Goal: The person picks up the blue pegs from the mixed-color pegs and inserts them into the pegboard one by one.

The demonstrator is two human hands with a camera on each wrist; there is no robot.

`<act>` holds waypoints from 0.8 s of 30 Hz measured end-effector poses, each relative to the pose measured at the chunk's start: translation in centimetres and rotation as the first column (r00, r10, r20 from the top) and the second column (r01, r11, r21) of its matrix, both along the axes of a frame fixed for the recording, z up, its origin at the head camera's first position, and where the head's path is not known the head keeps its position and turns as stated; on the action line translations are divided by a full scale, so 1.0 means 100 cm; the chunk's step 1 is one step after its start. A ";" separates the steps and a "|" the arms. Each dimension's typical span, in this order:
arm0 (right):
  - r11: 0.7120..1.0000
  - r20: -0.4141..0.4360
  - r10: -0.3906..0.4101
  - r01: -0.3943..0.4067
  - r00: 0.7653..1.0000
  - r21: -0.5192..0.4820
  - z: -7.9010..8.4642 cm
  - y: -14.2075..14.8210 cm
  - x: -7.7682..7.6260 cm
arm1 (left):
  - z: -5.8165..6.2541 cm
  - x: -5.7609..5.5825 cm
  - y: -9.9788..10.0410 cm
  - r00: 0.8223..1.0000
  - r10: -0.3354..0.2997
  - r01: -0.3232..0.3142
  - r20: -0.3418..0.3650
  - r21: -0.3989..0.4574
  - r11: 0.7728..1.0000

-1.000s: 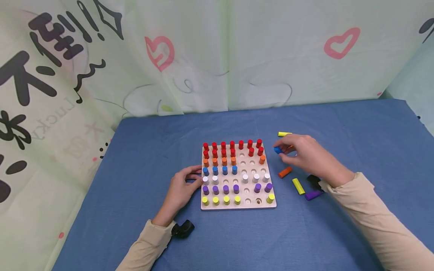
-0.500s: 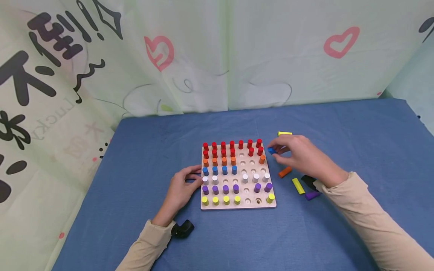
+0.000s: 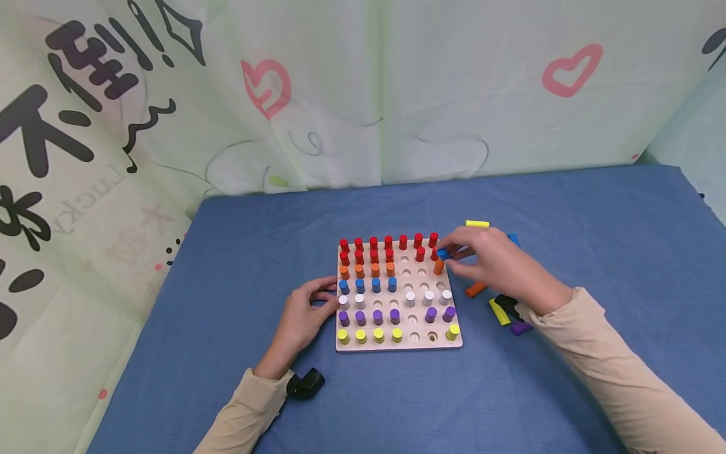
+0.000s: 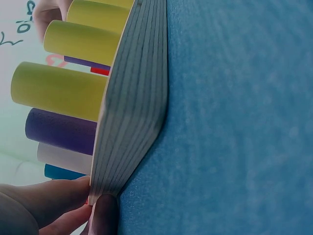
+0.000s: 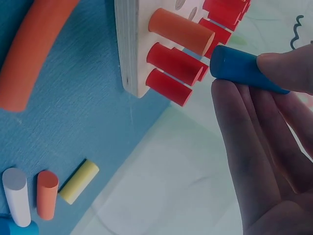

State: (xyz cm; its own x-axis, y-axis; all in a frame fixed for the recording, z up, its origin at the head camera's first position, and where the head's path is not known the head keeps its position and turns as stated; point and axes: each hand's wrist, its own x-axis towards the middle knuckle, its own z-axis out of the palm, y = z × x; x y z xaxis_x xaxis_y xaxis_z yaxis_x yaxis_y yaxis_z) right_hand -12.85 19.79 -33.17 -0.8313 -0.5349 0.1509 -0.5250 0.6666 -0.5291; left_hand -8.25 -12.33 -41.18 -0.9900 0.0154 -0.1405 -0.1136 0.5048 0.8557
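A square wooden pegboard (image 3: pixel 363 348) lies on the blue cloth, with rows of red, orange, blue, white, purple and yellow pegs upright in it. My left hand (image 3: pixel 303 317) holds its left edge; the left wrist view shows fingertips against the layered side and upper rim. Between the thumb and fingers of my right hand (image 3: pixel 482 255) is a blue peg (image 5: pixel 242 68), pinched over the board's right edge. In the right wrist view it hangs beside an orange peg (image 5: pixel 181 30) and red pegs (image 5: pixel 174 62) that stand in the board.
Right of the board lie loose pegs: a yellow peg (image 3: pixel 477 223), an orange peg (image 3: pixel 475 290), another yellow peg (image 3: pixel 499 312) and a purple peg (image 3: pixel 520 328). A white peg (image 5: pixel 18 198) also lies there. Behind the table hangs a printed curtain (image 3: pixel 431 94).
My right hand has moved left with the blue peg, from beside the board to over its right edge. The left hand stays at the left edge.
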 end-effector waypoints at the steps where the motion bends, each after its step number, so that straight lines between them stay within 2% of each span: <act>1: 1.000 -0.003 0.003 -0.003 1.000 0.000 0.000 -0.001 0.000 | 0.000 0.000 0.000 1.000 0.000 0.000 0.000 0.001 1.000; 24: 0.999 0.026 0.045 -0.045 0.999 -0.006 -0.001 -0.019 -0.002 | 0.002 0.001 0.001 1.000 0.012 -0.012 0.008 -0.012 1.000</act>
